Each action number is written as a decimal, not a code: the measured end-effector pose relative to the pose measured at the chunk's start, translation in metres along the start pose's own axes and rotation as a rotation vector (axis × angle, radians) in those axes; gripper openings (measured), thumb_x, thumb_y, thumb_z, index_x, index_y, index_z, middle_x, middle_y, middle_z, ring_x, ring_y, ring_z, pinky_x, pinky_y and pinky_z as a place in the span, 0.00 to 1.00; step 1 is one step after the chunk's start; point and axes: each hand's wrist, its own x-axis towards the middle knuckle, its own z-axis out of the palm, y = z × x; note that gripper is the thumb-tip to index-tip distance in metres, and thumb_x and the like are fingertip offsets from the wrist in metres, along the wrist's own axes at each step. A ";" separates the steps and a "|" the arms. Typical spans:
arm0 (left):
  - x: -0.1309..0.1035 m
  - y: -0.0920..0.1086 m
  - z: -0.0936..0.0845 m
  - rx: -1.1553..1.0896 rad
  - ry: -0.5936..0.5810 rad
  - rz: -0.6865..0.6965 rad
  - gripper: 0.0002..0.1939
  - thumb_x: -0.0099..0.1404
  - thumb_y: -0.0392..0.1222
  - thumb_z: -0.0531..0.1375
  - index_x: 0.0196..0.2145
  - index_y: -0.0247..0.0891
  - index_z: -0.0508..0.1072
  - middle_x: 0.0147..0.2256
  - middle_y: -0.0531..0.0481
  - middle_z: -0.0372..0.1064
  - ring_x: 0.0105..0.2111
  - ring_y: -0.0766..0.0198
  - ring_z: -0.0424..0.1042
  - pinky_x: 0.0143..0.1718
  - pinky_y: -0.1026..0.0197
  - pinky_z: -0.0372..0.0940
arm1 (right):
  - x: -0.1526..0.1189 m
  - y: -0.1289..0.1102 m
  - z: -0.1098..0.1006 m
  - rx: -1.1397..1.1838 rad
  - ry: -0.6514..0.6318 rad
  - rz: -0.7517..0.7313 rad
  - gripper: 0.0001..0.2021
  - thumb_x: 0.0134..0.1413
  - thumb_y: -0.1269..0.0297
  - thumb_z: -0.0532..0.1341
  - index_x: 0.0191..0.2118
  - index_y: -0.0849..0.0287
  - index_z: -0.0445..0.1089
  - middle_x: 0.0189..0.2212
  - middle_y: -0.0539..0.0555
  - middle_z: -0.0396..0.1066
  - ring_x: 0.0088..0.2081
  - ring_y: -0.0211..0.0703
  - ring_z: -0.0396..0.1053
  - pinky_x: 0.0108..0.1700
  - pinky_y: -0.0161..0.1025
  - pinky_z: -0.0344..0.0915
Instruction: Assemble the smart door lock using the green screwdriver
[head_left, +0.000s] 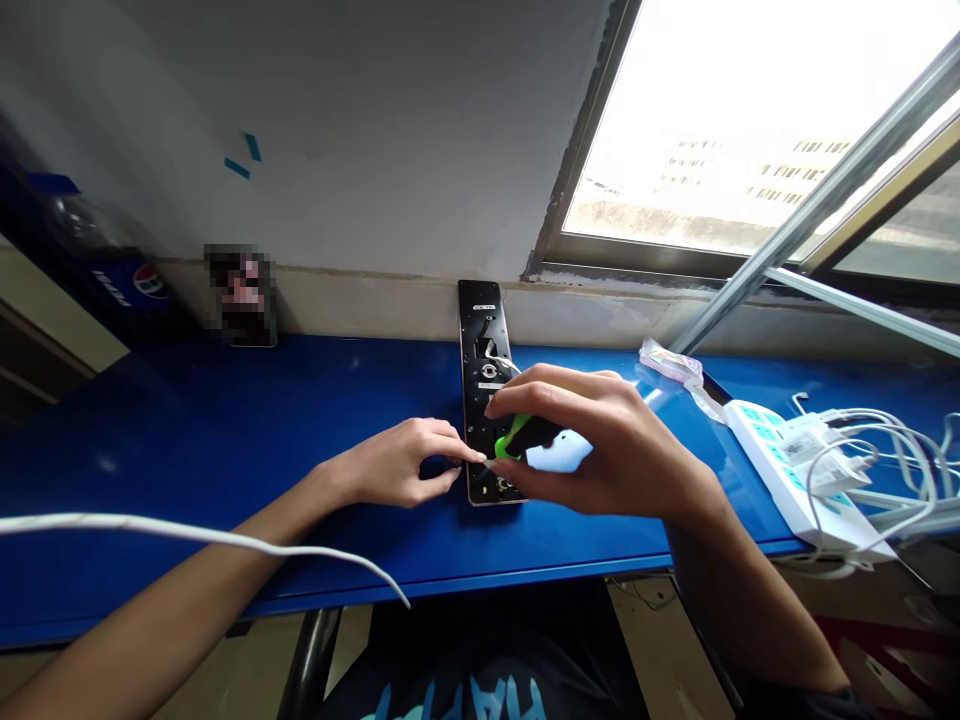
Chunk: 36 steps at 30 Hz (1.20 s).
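A long narrow black panel (pixel 480 405) with screws, a round metal fitting and a white wire lies on the blue table, its far end close to the wall. My right hand (pixel 611 440) grips a green and black screwdriver (pixel 529 435) over the panel's near half; the shaft is mostly hidden by my fingers. At the panel's left edge is my left hand (pixel 405 460), fingers stretched, the index fingertip reaching onto the panel beside the screwdriver's tip. Its thumb is apart from the index finger, below it. Small yellowish bits show at the panel's near end.
On the right of the blue table (pixel 315 390) lies a white power strip (pixel 780 470) with plugs and tangled cables. Near it rests a clear plastic packet (pixel 671 365). A Pepsi bottle (pixel 112 270) stands far left, beside a blurred item (pixel 244 300). A white cable (pixel 225 537) crosses the left foreground.
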 end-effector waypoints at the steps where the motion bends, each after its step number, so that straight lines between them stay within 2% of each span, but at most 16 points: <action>1: 0.000 0.000 0.000 -0.001 0.002 0.001 0.14 0.69 0.35 0.62 0.50 0.42 0.81 0.46 0.46 0.78 0.44 0.58 0.77 0.49 0.58 0.70 | 0.000 0.000 0.000 -0.005 0.016 0.003 0.13 0.60 0.70 0.66 0.50 0.57 0.73 0.40 0.52 0.76 0.33 0.35 0.71 0.32 0.34 0.67; 4: 0.000 0.000 0.000 0.000 0.001 0.000 0.15 0.69 0.35 0.62 0.52 0.42 0.80 0.46 0.45 0.78 0.45 0.58 0.77 0.50 0.58 0.70 | 0.001 0.001 0.000 0.042 0.007 -0.006 0.18 0.57 0.75 0.64 0.53 0.58 0.71 0.43 0.53 0.76 0.37 0.37 0.72 0.36 0.35 0.68; 6: -0.001 0.000 0.000 -0.003 0.000 -0.003 0.15 0.69 0.35 0.62 0.51 0.42 0.80 0.46 0.45 0.78 0.45 0.58 0.77 0.49 0.58 0.70 | 0.001 0.001 0.000 0.058 -0.011 -0.013 0.23 0.53 0.74 0.66 0.56 0.60 0.70 0.46 0.55 0.75 0.41 0.40 0.73 0.39 0.37 0.70; 10: -0.001 0.000 0.000 -0.005 -0.003 -0.002 0.15 0.69 0.35 0.62 0.51 0.42 0.81 0.46 0.46 0.78 0.45 0.58 0.77 0.50 0.58 0.70 | 0.000 0.001 0.000 0.021 0.022 0.007 0.15 0.59 0.73 0.66 0.51 0.59 0.73 0.40 0.52 0.76 0.34 0.35 0.71 0.33 0.34 0.67; 14: 0.000 0.000 0.001 0.003 -0.006 -0.011 0.16 0.69 0.35 0.62 0.53 0.43 0.80 0.46 0.45 0.78 0.45 0.58 0.77 0.50 0.58 0.70 | -0.002 0.001 0.001 0.071 -0.004 0.011 0.22 0.53 0.75 0.66 0.55 0.59 0.70 0.45 0.54 0.76 0.38 0.39 0.73 0.38 0.36 0.69; 18: 0.000 -0.001 0.000 0.008 -0.007 -0.012 0.15 0.69 0.36 0.62 0.51 0.43 0.81 0.46 0.46 0.78 0.45 0.58 0.77 0.49 0.58 0.70 | -0.002 0.002 0.002 0.038 0.030 0.028 0.15 0.58 0.73 0.66 0.51 0.57 0.72 0.41 0.52 0.76 0.33 0.36 0.71 0.33 0.34 0.68; 20: -0.001 0.000 0.001 0.014 0.000 -0.007 0.16 0.69 0.36 0.62 0.53 0.43 0.80 0.46 0.45 0.77 0.44 0.58 0.77 0.49 0.58 0.70 | -0.002 0.002 0.003 0.064 0.045 0.026 0.15 0.58 0.75 0.64 0.51 0.56 0.72 0.42 0.53 0.76 0.35 0.37 0.73 0.36 0.35 0.70; 26: -0.001 0.002 0.009 -0.001 0.074 0.043 0.16 0.67 0.37 0.64 0.53 0.40 0.80 0.44 0.45 0.75 0.43 0.60 0.75 0.45 0.60 0.71 | -0.004 0.001 -0.002 0.076 0.158 0.030 0.19 0.54 0.76 0.63 0.51 0.55 0.70 0.42 0.53 0.76 0.39 0.42 0.75 0.40 0.39 0.74; 29: 0.003 0.002 0.018 -0.039 0.152 0.092 0.11 0.69 0.41 0.66 0.48 0.37 0.81 0.42 0.44 0.76 0.42 0.60 0.75 0.43 0.60 0.71 | -0.006 0.001 -0.005 0.057 0.192 0.034 0.19 0.52 0.76 0.64 0.50 0.55 0.70 0.43 0.53 0.77 0.40 0.43 0.76 0.42 0.40 0.75; 31: 0.005 0.001 0.022 -0.047 0.191 0.119 0.07 0.71 0.39 0.64 0.44 0.36 0.81 0.40 0.44 0.76 0.40 0.62 0.75 0.41 0.62 0.71 | -0.008 0.002 -0.006 0.052 0.199 0.041 0.19 0.52 0.76 0.65 0.50 0.55 0.70 0.44 0.53 0.77 0.41 0.44 0.77 0.42 0.41 0.75; 36: 0.004 -0.002 0.016 0.032 0.222 0.097 0.05 0.72 0.37 0.64 0.42 0.36 0.81 0.38 0.46 0.77 0.37 0.63 0.76 0.39 0.63 0.70 | -0.011 0.007 -0.009 0.063 0.257 0.056 0.21 0.51 0.78 0.66 0.50 0.54 0.71 0.43 0.53 0.77 0.41 0.45 0.77 0.40 0.41 0.76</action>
